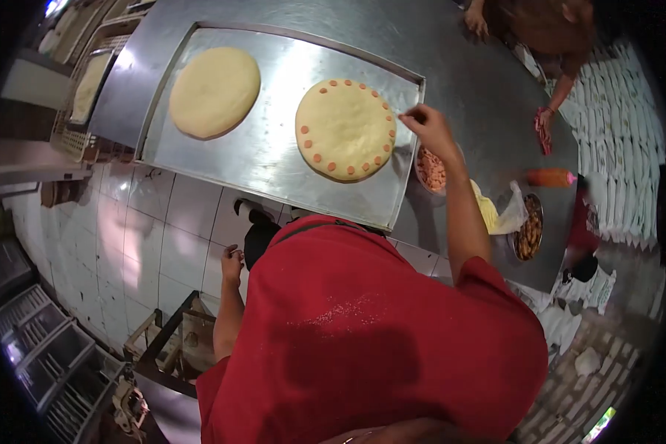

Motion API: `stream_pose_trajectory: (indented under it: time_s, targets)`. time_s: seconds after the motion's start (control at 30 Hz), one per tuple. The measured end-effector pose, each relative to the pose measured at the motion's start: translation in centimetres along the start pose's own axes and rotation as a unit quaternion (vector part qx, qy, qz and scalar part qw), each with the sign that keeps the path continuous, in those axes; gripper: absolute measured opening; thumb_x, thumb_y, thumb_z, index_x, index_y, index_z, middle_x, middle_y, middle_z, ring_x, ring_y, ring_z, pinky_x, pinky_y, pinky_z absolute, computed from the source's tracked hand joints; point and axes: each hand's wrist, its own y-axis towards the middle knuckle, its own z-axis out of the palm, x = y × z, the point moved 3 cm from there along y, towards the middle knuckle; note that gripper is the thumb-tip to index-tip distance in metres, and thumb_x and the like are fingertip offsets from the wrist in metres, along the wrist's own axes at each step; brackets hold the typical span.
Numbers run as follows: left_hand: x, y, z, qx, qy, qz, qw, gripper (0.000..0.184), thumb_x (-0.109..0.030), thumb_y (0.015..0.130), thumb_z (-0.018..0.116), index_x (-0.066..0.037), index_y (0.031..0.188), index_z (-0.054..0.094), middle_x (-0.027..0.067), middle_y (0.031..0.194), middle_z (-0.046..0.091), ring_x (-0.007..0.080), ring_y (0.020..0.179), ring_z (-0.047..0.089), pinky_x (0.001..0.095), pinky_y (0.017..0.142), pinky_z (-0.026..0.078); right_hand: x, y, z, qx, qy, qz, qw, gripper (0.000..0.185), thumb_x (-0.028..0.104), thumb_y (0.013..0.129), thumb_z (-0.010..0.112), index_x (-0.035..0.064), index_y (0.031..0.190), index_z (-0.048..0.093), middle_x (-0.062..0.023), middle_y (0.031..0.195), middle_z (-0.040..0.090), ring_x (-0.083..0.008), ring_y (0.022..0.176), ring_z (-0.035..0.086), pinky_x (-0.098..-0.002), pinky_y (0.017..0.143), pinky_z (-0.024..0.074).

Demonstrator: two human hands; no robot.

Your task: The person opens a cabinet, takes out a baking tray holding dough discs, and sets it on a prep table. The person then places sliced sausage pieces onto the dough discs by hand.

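Note:
My right hand [428, 127] is at the right edge of a round of dough [345, 129], thumb and forefinger pinched on a small orange-pink slice of sausage. Similar sausage slices [331, 166] form a broken ring round the top of this dough, with a gap at its upper left. A plain second dough round [214, 92] lies to the left on the same metal tray [274, 191]. Under my right forearm stands a bowl of cut sausage pieces [431, 170]. Down by my side, away from the table, hangs my left hand [232, 260], fingers loosely curled and apart, nothing visible in them.
Right of the bowl are a yellow item with a clear plastic bag [509, 214], a dish of brown pieces [527, 233] and an orange bottle [551, 177]. Across the metal table [466, 81], another person's hand [545, 122] holds a red cloth-like item. Racks stand at lower left.

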Motion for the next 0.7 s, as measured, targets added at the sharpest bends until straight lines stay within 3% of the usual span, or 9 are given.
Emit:
stream_pose_trajectory:
  time_s: [0.1,0.37,0.47,0.57,0.7]
  targets:
    - [0.9,-0.4,0.8,-0.008,-0.013,0.003,1.000,0.036,-0.014,0.093,0.051,-0.007,0.129,0.054,0.0023,0.097,0.063,0.0107,0.082,0.058,0.0263,0.066,0.045,4.2,5.0,5.9,0.062,0.020,-0.057,0.996,0.028,0.024,0.088,0.071,-0.0018,0.099,0.071,-0.0089,0.085,0.071,-0.0136,0.077,0.063,-0.0303,0.072,0.0498]
    - [2.5,-3.1,1.6,-0.048,-0.085,-0.011,0.995,0.037,-0.013,0.092,0.051,-0.006,0.128,0.054,0.0023,0.094,0.063,0.0105,0.079,0.057,0.0255,0.065,0.045,8.7,11.4,13.4,0.152,-0.103,-0.010,0.983,0.028,0.023,0.085,0.071,-0.0010,0.098,0.072,-0.0132,0.087,0.071,-0.0198,0.079,0.066,-0.0339,0.072,0.0512]
    - [4.3,-3.4,1.6,-0.044,-0.063,-0.021,0.997,0.037,-0.012,0.092,0.051,-0.006,0.128,0.054,0.0025,0.094,0.063,0.0106,0.079,0.057,0.0252,0.064,0.045,8.4,11.9,14.1,0.160,-0.141,-0.015,0.977,0.026,0.022,0.084,0.071,0.0005,0.099,0.072,-0.0142,0.088,0.072,-0.0216,0.080,0.068,-0.0355,0.072,0.0519]
    - [6.2,-2.9,1.4,-0.034,-0.064,-0.037,0.997,0.037,-0.011,0.092,0.051,-0.006,0.128,0.054,0.0032,0.094,0.063,0.0107,0.079,0.057,0.0252,0.064,0.046,8.5,12.3,12.4,0.076,-0.115,-0.034,0.990,0.025,0.021,0.084,0.070,0.0028,0.100,0.073,-0.0156,0.094,0.071,-0.0246,0.084,0.069,-0.0365,0.076,0.0525]
    - [5.3,-2.4,1.0,-0.028,-0.093,-0.054,0.994,0.037,-0.011,0.092,0.050,-0.005,0.128,0.054,0.0041,0.095,0.063,0.0111,0.079,0.057,0.0256,0.063,0.046,7.9,12.2,11.9,0.115,-0.165,-0.108,0.974,0.025,0.020,0.083,0.069,0.0033,0.101,0.073,-0.0158,0.094,0.069,-0.0265,0.086,0.068,-0.0368,0.078,0.0521]
